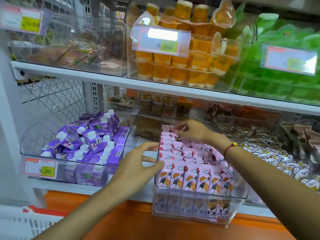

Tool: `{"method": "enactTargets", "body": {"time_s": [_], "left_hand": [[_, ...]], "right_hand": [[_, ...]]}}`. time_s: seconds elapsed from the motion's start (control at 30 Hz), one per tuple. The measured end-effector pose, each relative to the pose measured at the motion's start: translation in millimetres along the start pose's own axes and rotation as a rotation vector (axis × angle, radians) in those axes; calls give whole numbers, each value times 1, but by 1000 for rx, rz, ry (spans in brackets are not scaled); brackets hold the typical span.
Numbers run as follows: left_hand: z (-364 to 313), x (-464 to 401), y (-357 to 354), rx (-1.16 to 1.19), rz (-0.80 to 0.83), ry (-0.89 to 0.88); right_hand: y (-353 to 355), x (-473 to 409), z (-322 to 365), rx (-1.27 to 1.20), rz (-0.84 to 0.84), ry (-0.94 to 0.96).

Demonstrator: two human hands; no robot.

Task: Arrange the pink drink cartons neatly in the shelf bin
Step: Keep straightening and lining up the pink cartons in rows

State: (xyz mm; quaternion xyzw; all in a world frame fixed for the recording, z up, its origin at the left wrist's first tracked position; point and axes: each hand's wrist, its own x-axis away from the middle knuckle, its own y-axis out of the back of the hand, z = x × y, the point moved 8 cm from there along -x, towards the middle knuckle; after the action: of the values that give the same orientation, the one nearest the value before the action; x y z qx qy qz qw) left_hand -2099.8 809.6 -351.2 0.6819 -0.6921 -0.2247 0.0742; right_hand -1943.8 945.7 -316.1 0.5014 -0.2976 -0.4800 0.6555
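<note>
My left hand [138,163] rests spread on the left wall of the clear shelf bin [199,215], fingers fairly straight. At two o'clock from it, my right hand [190,130] pinches a back-row carton among the pink drink cartons [194,181] filling the bin. Purple cartons [86,141] lie at nine o'clock.

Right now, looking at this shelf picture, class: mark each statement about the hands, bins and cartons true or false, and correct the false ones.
1. The left hand touches the left wall of the clear bin of pink cartons. True.
2. The right hand reaches into the back of that bin. True.
3. The purple cartons sit to the right of the pink ones. False: they are to the left.
4. The orange jelly cups are on the shelf below the pink cartons. False: they are on the shelf above.
5. The right wrist wears a red bracelet. True.
</note>
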Motion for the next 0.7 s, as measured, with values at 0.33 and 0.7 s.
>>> {"method": "enactTargets", "body": {"time_s": [0.33, 0.7], "left_hand": [[-2, -3, 6, 36, -38, 18], [-16, 1, 13, -109, -160, -43]], "right_hand": [[0, 37, 14, 47, -173, 55], [60, 124, -2, -890, -862, -65]]}}
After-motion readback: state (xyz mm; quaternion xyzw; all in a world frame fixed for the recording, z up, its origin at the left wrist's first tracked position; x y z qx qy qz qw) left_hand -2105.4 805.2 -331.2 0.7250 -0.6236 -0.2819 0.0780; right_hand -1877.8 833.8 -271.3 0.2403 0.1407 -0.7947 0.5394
